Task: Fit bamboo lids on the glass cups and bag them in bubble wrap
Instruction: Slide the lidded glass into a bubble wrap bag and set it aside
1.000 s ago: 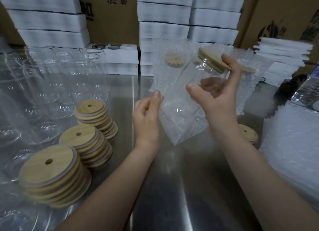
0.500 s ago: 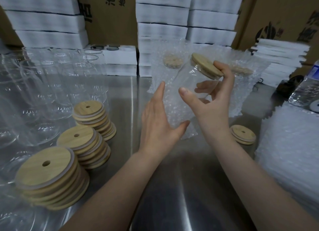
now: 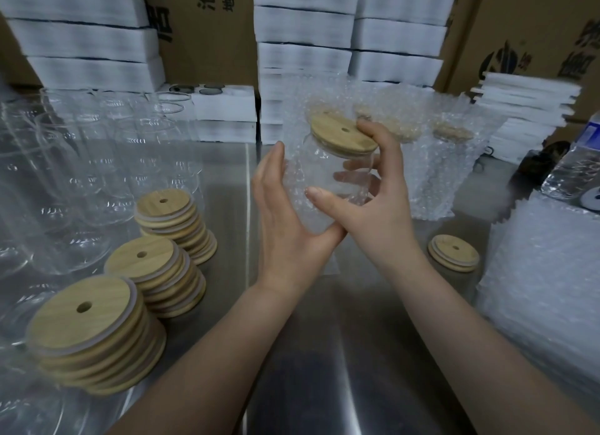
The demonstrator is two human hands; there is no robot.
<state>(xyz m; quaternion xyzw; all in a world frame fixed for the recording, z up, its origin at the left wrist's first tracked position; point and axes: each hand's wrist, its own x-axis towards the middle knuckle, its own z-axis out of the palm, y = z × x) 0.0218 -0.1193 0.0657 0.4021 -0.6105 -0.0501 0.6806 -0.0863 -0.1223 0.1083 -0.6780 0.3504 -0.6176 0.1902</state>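
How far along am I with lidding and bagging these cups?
Done: bagged cups stand behind your hands. In hand: your right hand grips a lidded glass cup, your left hand presses a bubble wrap bag against it. Remaining: many bare glass cups and three bamboo lid stacks on the left.

The right hand (image 3: 380, 207) grips a glass cup (image 3: 328, 171) above the table (image 3: 324, 337), its bamboo lid (image 3: 341, 136) tilted. The left hand (image 3: 285, 220) lies flat against the bubble wrap bag (image 3: 297, 178) at the cup's left side. Three lid stacks (image 3: 156, 265) sit left.
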